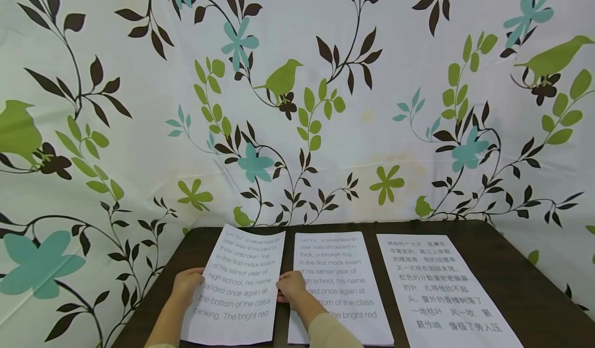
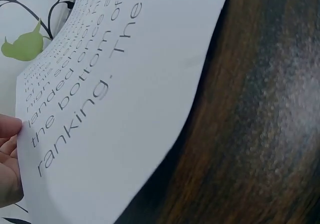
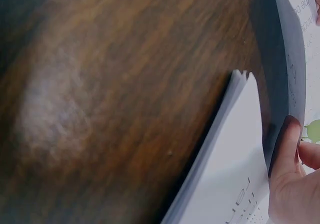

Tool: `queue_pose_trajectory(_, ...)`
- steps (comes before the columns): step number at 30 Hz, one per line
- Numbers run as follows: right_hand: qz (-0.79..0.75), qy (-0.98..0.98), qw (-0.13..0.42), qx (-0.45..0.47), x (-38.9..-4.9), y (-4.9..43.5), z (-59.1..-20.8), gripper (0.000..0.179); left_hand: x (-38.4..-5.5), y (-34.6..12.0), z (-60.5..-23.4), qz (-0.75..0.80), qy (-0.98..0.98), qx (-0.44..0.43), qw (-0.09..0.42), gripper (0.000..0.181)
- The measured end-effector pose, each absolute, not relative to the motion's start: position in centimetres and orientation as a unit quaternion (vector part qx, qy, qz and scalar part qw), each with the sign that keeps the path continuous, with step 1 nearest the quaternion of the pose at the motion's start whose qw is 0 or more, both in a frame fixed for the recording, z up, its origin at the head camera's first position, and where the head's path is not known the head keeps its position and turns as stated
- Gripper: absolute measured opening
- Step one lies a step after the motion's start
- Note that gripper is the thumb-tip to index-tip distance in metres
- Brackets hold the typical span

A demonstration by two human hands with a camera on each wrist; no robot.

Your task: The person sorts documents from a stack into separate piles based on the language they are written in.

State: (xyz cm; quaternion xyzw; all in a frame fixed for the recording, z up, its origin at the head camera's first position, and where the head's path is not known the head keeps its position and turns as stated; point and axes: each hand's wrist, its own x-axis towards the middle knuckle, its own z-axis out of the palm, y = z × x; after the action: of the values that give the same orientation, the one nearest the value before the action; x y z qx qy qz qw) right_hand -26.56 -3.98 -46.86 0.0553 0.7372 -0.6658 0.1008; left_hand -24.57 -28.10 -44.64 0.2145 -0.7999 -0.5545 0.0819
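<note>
A printed sheet of paper point(image 1: 241, 291) with large English text is held up between both hands, slightly bowed, at the left of the table. My left hand point(image 1: 187, 285) pinches its left edge; in the left wrist view the sheet point(image 2: 135, 104) curves over the dark wood, with the thumb and fingers point(image 2: 9, 134) at its edge. My right hand point(image 1: 293, 287) pinches the right edge, thumb and fingers together in the right wrist view. Beneath the right hand and forearm lies a stack of paper point(image 1: 339, 281), its top page bearing the same English text, partly covered.
A page of Chinese text point(image 1: 446, 291) lies to the right on the dark wooden table point(image 1: 492, 260). The stack's layered corner point(image 3: 242, 84) shows in the right wrist view. Behind the table hangs a white cloth point(image 1: 334, 183) patterned with leaves, flowers and birds.
</note>
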Motion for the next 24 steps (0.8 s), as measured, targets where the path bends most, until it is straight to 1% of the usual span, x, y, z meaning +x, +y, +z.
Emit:
queue_pose_trajectory(9,-0.653,0.75,0.098,0.042,-26.4,-4.0,-46.3,0.021,-25.2,-28.9,-46.2,-0.526,-0.816,0.224,0.089,0.034)
queue_pose_trajectory(18,-0.621,0.778,0.095,0.028,-26.9,-4.0,-46.1,0.018,-24.5,-28.9,-45.2,-0.544,-0.798,0.244,0.092,0.041)
queue_pose_trajectory(24,-0.606,0.787,0.113,0.009,-26.9,-3.6,-45.3,0.021,-26.9,-32.1,-49.9,-0.524,-0.797,0.267,0.138,0.04)
